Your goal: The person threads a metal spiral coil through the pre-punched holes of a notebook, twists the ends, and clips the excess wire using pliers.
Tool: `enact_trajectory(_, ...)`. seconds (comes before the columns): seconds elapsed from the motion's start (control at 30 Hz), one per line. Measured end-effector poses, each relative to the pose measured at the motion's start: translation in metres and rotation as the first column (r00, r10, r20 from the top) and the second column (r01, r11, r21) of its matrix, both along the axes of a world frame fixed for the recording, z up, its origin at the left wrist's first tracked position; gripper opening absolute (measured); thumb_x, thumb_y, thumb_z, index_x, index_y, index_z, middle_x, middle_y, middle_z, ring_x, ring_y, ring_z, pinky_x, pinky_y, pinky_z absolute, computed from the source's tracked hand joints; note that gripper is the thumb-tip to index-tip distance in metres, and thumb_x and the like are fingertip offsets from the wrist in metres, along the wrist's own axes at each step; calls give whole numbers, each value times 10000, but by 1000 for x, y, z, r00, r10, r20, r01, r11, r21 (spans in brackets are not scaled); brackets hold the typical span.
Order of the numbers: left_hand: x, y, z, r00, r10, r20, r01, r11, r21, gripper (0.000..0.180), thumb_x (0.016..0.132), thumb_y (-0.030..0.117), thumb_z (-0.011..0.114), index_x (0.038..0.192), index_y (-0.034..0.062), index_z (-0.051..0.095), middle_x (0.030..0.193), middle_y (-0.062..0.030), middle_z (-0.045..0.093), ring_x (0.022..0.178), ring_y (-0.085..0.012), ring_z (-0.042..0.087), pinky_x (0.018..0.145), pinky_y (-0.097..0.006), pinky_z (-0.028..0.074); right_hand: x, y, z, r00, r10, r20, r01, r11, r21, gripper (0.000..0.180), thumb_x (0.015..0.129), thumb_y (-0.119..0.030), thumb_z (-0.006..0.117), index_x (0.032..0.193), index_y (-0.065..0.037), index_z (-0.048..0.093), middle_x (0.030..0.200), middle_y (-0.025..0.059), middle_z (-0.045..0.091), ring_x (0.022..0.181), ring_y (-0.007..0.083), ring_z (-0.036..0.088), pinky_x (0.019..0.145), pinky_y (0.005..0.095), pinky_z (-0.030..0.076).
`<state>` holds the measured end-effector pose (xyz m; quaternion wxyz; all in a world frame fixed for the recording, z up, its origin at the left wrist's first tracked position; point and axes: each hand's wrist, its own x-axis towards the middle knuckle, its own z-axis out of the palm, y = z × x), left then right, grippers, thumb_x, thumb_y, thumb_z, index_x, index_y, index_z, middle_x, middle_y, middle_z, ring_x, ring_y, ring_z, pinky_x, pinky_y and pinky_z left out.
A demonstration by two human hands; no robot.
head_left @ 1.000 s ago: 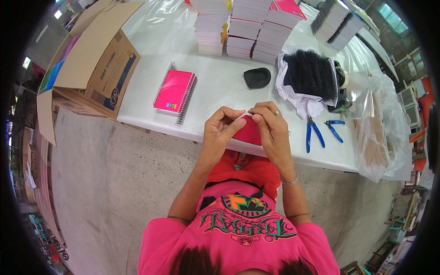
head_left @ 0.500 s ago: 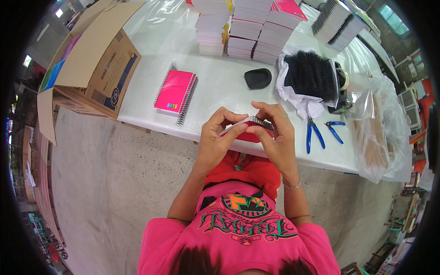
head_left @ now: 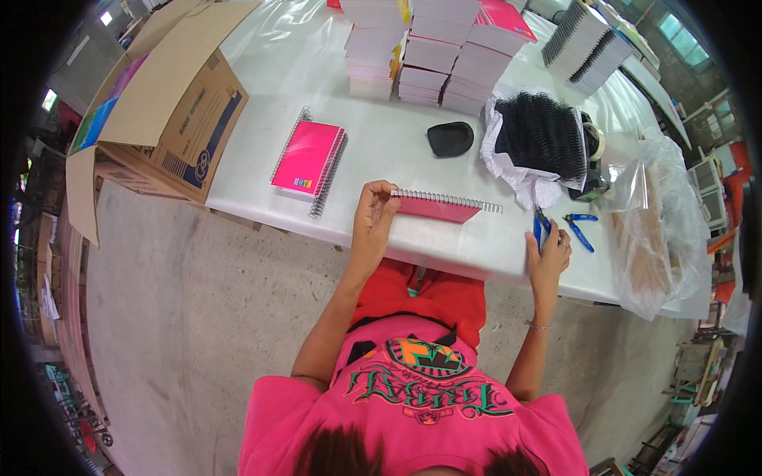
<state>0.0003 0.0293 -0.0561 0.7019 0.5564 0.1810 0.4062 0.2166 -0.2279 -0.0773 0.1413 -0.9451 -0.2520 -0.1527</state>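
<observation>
pink spiral notebook (head_left: pixel 436 208) lies on the white bench (head_left: pixel 381 155), coil running left to right; left hand (head_left: pixel 375 213) pinches its left end, while right hand (head_left: pixel 548 247), well right, closes on blue pliers (head_left: pixel 542 230).

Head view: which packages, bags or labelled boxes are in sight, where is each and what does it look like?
Cardboard box: far left on the table, brown, flaps open, dark print on its side.
White bag: right of centre, open, filled with black spiral coils.
Clear plastic bag: right table end, crumpled, tan contents.
Left hand holds a pink spiral notebook; right hand touches blue pliers.
</observation>
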Motion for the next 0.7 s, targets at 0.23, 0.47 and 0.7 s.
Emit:
enact_trajectory(0.23, 0, 1, 4, 994, 13, -105, 12, 971, 239, 287, 942, 105, 623, 1215, 31, 577, 1092, -57, 582, 1065, -127, 539, 959, -275, 406, -40, 30, 47, 975, 102, -199, 40, 796, 604, 509, 906, -180, 669, 1351, -21, 481, 1221, 173, 515, 1103, 294, 536, 958, 390, 417)
enact_trajectory(0.47, -6, 4, 24, 959, 54, -278, 45, 940, 337, 173, 885, 84, 684, 1039, 5, 677, 965, -93, 714, 911, -169, 661, 856, -286, 490, -124, 78, 79, 865, 483, -136, -277, 686, 673, 564, 773, -114, 783, 1269, -4, 537, 1182, 157, 532, 1048, 271, 565, 901, 366, 491)
enact_trajectory(0.7, -13, 6, 39, 937, 20, -348, 110, 930, 350, 180, 870, 16, 651, 1041, -8, 702, 966, -82, 732, 915, -131, 685, 850, -284, 524, -156, 106, 66, 743, 653, -149, -425, 631, 649, 587, 732, -148, 813, 1254, -15, 579, 1079, 173, 548, 982, 312, 588, 820, 391, 506)
